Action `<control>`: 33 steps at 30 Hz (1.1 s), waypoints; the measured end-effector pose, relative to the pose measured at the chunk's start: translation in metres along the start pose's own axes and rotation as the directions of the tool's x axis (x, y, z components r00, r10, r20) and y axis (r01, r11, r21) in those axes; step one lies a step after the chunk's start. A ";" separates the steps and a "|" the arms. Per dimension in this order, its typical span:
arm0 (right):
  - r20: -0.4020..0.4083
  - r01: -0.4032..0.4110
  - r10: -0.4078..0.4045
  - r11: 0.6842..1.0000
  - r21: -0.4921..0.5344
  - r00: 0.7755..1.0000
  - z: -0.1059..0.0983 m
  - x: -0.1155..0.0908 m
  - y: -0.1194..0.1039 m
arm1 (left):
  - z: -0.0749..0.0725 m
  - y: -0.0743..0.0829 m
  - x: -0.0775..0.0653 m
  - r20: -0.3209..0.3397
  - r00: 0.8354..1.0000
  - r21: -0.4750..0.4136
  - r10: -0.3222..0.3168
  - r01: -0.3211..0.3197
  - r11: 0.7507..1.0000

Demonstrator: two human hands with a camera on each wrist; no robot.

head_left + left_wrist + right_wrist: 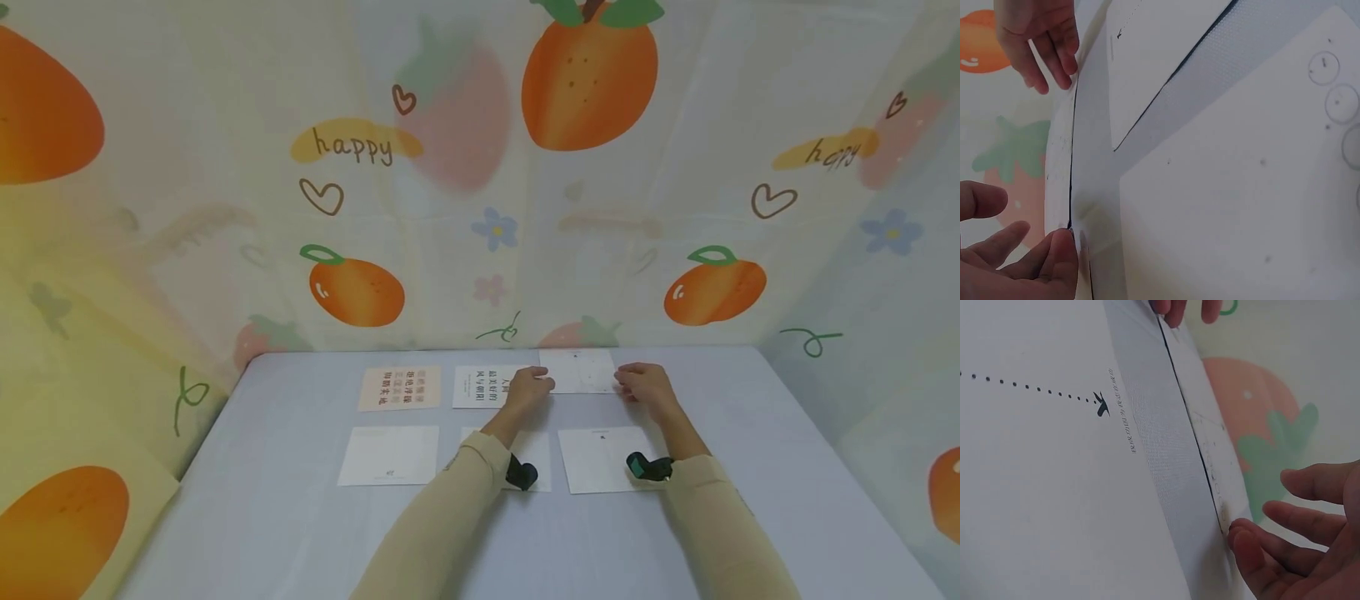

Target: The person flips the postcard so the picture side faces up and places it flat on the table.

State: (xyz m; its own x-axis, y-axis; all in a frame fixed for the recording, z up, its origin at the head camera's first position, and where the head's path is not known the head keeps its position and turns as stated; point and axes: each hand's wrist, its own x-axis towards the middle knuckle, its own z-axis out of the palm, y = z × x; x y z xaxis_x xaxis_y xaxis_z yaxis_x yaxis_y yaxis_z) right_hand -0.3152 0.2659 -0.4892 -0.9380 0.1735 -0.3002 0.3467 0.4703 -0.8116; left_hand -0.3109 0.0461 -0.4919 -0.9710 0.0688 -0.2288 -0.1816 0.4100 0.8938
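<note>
At the back of the table, a white card (576, 371) with faint small marks lies between the two hands. My left hand (528, 385) pinches its left end, thumb and forefinger meeting at the card's corner in the left wrist view (1047, 256). Its other fingers are spread away. At the opposite end, my right hand (647, 390) has thumb and fingertip together on the corner, clearer in the right wrist view (1304, 537). Under the left forearm is a white card with lettering (472, 387), partly covered by that hand.
A peach lettered card (400, 388) lies back left. The front row has a white card (388, 456) at left, a middle card (536, 467) partly hidden by the left sleeve, and a right card (596, 467) beneath the right wrist. Fruit-printed cloth (450, 250) stands behind the table.
</note>
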 end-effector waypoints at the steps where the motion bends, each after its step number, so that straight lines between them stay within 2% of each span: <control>1: -0.010 -0.008 0.008 1.000 0.005 1.000 0.000 0.000 0.000 | 0.000 0.000 -0.001 0.004 1.000 -0.002 0.001 -0.001 1.000; 6: -0.060 -0.024 0.024 1.000 0.000 0.998 -0.001 0.000 0.003 | 0.001 -0.001 -0.003 0.011 1.000 0.009 -0.011 0.011 1.000; 10: -0.082 -0.053 0.054 0.998 0.014 0.995 -0.003 0.001 0.006 | 0.002 -0.004 -0.001 -0.019 1.000 0.019 -0.023 0.023 1.000; 17: -0.021 -0.156 0.161 0.974 0.165 0.987 -0.006 0.002 0.013 | 0.000 -0.009 0.003 -0.060 0.998 0.024 0.005 -0.004 1.000; 20: 0.002 -0.180 0.183 0.966 0.187 0.983 -0.007 0.001 0.015 | -0.001 -0.011 0.004 -0.071 0.997 0.008 0.010 -0.010 1.000; 26: 0.020 -0.161 0.161 0.956 0.244 0.987 -0.009 0.000 0.016 | -0.003 -0.010 0.004 -0.118 0.993 -0.073 0.029 -0.038 0.997; 33: -0.048 -0.113 0.128 0.965 0.236 0.991 -0.014 -0.005 0.006 | -0.004 -0.005 0.006 -0.162 0.986 -0.094 0.030 -0.046 0.995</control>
State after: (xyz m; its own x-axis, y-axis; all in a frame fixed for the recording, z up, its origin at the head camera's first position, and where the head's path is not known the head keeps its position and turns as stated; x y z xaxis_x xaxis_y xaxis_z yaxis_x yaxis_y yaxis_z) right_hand -0.3082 0.2795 -0.4853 -0.8850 0.2734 -0.3769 0.4405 0.2296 -0.8679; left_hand -0.3165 0.0410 -0.4965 -0.9884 -0.0669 -0.1364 -0.1507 0.3192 0.9356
